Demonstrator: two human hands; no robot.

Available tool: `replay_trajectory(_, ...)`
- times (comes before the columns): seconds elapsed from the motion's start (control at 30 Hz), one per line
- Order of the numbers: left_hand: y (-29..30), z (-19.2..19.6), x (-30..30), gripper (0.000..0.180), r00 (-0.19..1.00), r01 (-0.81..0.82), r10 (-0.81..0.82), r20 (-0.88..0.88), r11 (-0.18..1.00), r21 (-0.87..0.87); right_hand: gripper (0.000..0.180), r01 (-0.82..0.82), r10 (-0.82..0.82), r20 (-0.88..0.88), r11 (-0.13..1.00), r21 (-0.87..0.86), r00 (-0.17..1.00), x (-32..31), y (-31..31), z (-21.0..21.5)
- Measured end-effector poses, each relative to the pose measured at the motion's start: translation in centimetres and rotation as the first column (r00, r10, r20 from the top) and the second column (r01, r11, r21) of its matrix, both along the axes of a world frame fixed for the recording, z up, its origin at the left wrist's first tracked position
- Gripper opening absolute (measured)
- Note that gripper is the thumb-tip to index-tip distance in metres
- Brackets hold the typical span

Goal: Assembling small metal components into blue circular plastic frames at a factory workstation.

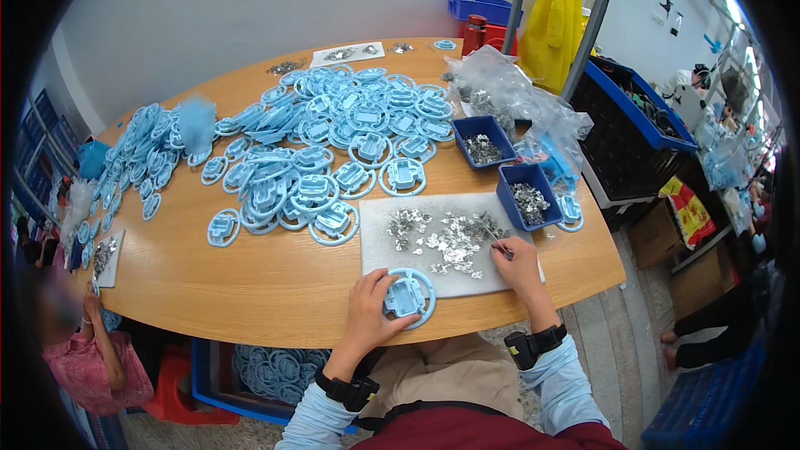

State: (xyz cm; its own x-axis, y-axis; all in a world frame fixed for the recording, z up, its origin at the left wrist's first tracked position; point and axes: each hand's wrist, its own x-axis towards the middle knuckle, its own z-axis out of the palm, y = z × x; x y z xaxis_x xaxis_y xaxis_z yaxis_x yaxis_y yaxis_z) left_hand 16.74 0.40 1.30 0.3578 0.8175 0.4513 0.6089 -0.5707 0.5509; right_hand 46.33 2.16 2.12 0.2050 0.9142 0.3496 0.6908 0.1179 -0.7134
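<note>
My left hand (364, 310) grips a light blue plastic ring-shaped part (406, 297), like a toy steering wheel, at the near edge of a white board (377, 237). Fingers and thumb lie on its left side, and its recessed middle faces up. In my right hand (517, 264) are thin metal tweezers (496, 239), pinched and pointing away from me. Their tips are over the right side of a spread of small silvery metal pieces (456, 242) on the board. Whether the tips hold a piece is too small to tell.
Two dark blue bins (530, 215) of metal pieces stand past the board. A large heap of blue ring parts (312, 187) covers the table's middle and left. Clear plastic bags (533, 96) lie back right. A person in a pink top (96, 371) sits at the left.
</note>
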Motion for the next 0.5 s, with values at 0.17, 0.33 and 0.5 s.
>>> replay_trajectory(0.17, 0.0, 0.1, 0.2, 0.069, 1.0, -0.003, 0.003, 0.017, 1.0, 0.014, 0.013, -0.083, 0.083, -0.025, 0.997, 0.0, 0.996, 1.4, -0.7, -0.4)
replay_trajectory(0.33, 0.5, -0.1, 0.1, 0.07, 1.0, 0.006, -0.006, 0.018, 1.0, -0.01, 0.011, -0.082, 0.082, 0.0, 0.996, -0.044, 0.997, 1.2, -0.3, -0.4)
replay_trajectory(0.5, 0.3, 0.3, -1.0, 0.07, 0.999, -0.043, 0.043, -0.02, 0.999, -0.012, 0.008, -0.168, 0.145, 0.175, 0.978, 0.127, 0.974, -0.5, 1.1, -0.8)
